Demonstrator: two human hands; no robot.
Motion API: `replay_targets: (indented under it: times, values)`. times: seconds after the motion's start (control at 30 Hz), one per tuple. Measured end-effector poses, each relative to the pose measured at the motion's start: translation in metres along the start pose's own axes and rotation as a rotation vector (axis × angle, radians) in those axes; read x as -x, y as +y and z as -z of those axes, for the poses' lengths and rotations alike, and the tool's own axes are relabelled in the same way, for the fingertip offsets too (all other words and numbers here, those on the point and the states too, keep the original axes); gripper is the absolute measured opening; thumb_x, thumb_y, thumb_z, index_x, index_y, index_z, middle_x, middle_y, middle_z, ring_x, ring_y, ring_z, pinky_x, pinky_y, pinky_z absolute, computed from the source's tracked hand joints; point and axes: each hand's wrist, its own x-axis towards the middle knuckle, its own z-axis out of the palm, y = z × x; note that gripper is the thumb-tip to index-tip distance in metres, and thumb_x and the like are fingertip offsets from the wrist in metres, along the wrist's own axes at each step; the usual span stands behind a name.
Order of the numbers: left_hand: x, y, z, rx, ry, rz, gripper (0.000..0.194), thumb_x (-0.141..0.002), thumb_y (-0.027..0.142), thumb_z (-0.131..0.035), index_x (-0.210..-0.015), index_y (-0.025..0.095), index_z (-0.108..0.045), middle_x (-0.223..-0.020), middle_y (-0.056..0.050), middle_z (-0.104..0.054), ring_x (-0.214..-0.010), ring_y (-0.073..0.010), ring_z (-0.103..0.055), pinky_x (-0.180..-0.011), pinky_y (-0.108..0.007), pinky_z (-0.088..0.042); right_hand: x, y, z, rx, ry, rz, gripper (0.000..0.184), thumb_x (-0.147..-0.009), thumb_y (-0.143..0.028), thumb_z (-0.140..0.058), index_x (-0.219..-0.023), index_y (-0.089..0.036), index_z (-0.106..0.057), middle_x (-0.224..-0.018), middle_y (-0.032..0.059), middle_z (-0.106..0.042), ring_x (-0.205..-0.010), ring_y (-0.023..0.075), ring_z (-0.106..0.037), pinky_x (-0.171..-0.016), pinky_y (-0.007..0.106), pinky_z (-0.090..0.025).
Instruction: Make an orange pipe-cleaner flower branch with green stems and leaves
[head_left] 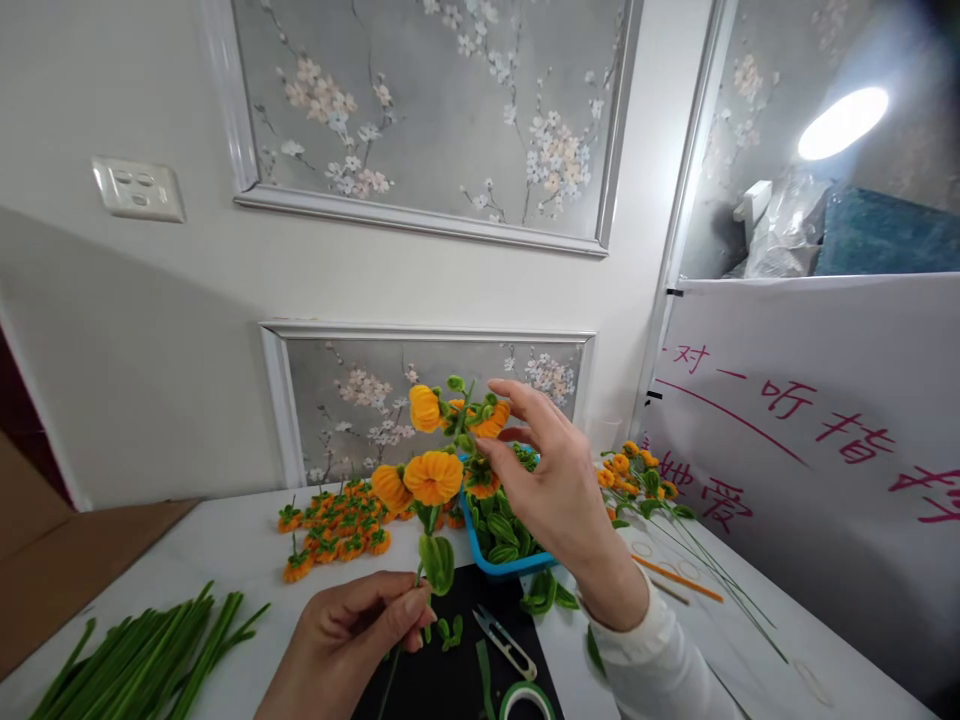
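Note:
My left hand (358, 625) pinches the lower stem of a pipe-cleaner flower sprig (433, 478) with orange blooms and green leaves, holding it upright over the table. My right hand (551, 480) is raised at the sprig's top, fingers curled around an upper orange bloom (491, 418) and its green buds. Small thread snips (504, 640) and a roll of green tape (526, 698) lie on a black mat (450, 670) below my hands.
A blue tray (487, 562) of green leaves stands behind the mat. Several loose orange blooms (334, 525) lie at the left, green pipe cleaners (142, 655) at the front left, finished stems (660, 495) at the right beside a white board with red writing (810, 440).

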Motion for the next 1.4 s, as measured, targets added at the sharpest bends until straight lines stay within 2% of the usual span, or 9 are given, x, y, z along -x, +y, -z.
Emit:
replay_targets:
  times: [0.2, 0.43, 0.87, 1.03, 1.23, 1.4]
  values:
    - [0.001, -0.002, 0.0, 0.02, -0.003, -0.011, 0.026, -0.071, 0.042, -0.066, -0.056, 0.021, -0.069, -0.054, 0.0, -0.063, -0.056, -0.0148, -0.054, -0.055, -0.021, -0.044, -0.002, 0.006, 0.004, -0.094, 0.018, -0.029, 0.037, -0.085, -0.017, -0.052, -0.122, -0.024, -0.051, -0.119, 0.0061, -0.059, -0.109, 0.0195, -0.057, -0.085, 0.033, -0.055]
    - [0.002, -0.004, 0.0, 0.02, -0.02, 0.01, 0.029, -0.075, 0.042, -0.064, -0.055, 0.02, -0.067, -0.055, 0.001, -0.061, -0.056, -0.0137, -0.052, -0.056, -0.02, -0.042, 0.002, -0.001, 0.006, -0.131, -0.006, -0.034, 0.043, -0.084, -0.018, -0.056, -0.125, -0.025, -0.048, -0.124, 0.0054, -0.057, -0.112, 0.0195, -0.056, -0.085, 0.031, -0.056]
    - [0.003, -0.004, 0.008, 0.116, -0.025, 0.028, 0.027, -0.08, 0.04, -0.061, -0.062, 0.019, -0.066, -0.063, 0.001, -0.059, -0.063, -0.0137, -0.05, -0.063, -0.022, -0.041, 0.008, 0.005, 0.008, -0.076, 0.013, -0.061, 0.039, -0.085, -0.021, -0.056, -0.123, -0.026, -0.05, -0.12, 0.0074, -0.059, -0.103, 0.0201, -0.06, -0.075, 0.032, -0.058]
    - [0.004, 0.0, 0.012, 0.239, -0.012, 0.053, 0.028, -0.081, 0.039, -0.06, -0.062, 0.018, -0.063, -0.063, 0.001, -0.057, -0.062, -0.0126, -0.047, -0.062, -0.021, -0.04, 0.022, 0.004, 0.004, -0.057, 0.01, -0.104, 0.036, -0.086, -0.022, -0.055, -0.122, -0.025, -0.052, -0.118, 0.0075, -0.06, -0.1, 0.0195, -0.061, -0.072, 0.029, -0.056]
    - [0.002, -0.001, 0.016, 0.32, -0.002, 0.042, 0.026, -0.084, 0.035, -0.058, -0.066, 0.018, -0.062, -0.069, 0.001, -0.056, -0.066, -0.0122, -0.045, -0.065, -0.021, -0.039, 0.049, 0.009, -0.006, -0.079, -0.111, -0.242, 0.034, -0.087, -0.022, -0.053, -0.121, -0.024, -0.053, -0.116, 0.0084, -0.062, -0.097, 0.0196, -0.063, -0.072, 0.029, -0.055]
    - [0.0, -0.006, 0.014, 0.368, -0.02, 0.012, 0.026, -0.087, 0.033, -0.055, -0.066, 0.019, -0.06, -0.068, 0.002, -0.054, -0.066, -0.0119, -0.044, -0.064, -0.02, -0.038, 0.055, 0.012, -0.009, -0.105, -0.123, -0.285, 0.031, -0.086, -0.023, -0.053, -0.117, -0.021, -0.057, -0.105, 0.0092, -0.065, -0.093, 0.0198, -0.063, -0.07, 0.028, -0.055]
